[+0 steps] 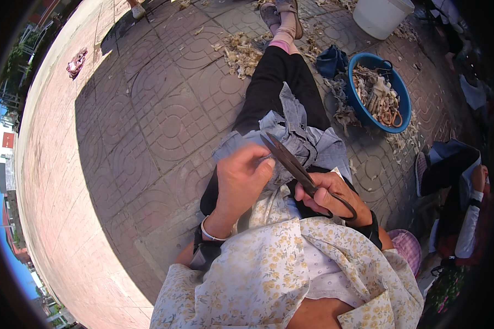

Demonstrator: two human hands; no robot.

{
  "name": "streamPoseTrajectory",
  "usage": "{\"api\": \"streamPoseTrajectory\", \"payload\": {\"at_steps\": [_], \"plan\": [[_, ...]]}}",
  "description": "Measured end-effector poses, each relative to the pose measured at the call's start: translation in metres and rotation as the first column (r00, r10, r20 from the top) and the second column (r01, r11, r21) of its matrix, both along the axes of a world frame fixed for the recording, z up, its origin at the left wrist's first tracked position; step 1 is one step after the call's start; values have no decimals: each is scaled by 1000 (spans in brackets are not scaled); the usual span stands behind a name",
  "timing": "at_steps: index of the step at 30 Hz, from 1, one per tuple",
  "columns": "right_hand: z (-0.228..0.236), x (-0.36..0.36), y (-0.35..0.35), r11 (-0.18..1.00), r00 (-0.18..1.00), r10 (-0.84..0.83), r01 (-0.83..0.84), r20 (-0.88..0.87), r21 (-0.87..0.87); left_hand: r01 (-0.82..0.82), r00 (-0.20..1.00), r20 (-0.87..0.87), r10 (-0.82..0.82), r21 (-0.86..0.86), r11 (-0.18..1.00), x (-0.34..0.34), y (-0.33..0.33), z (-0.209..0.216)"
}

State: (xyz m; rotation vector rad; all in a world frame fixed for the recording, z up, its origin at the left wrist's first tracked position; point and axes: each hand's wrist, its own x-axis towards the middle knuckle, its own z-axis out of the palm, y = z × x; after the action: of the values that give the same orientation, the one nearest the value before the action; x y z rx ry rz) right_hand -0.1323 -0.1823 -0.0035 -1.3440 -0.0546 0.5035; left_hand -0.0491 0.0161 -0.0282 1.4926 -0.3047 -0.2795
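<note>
Flowered shirt covers the near edge of the lap, with grey-blue cloth beyond. Above that cloth, the right hand has its fingers round black scissors; the left hand curls its fingers alongside, grasping what, I can't tell.

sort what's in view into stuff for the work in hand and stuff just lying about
In hand, it seems:
- scissors, in the right hand
- left hand, near the blades
- grey-blue cloth on the lap

Apparently lying about:
- blue basin
- white bucket
- pale scraps on the paving
</note>
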Motion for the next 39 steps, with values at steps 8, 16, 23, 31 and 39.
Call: {"api": "streamPoseTrajectory", "payload": {"at_steps": [8, 16, 23, 31, 39], "plan": [[7, -6, -8, 997, 993, 57, -52, -106, 49, -53, 989, -146, 27, -176, 983, 2, 4, 7], [7, -7, -10, 997, 993, 73, -74, -93, 0, -47, 995, -98, 37, -97, 994, 6, 5, 8], [9, -8, -10, 997, 990, 71, -73, -123, -12, -105, 994, 30, 105, -1, 994, 7, 4, 5], [9, -8, -9, 998, 991, 59, -58, -124, 11, -81, 974, 219, 61, 82, 993, 9, 7, -1], [9, -8, -8, 999, 988, 53, -53, -145, 9, -120, 981, 163, 106, 76, 990, 9, 5, 2]]}}
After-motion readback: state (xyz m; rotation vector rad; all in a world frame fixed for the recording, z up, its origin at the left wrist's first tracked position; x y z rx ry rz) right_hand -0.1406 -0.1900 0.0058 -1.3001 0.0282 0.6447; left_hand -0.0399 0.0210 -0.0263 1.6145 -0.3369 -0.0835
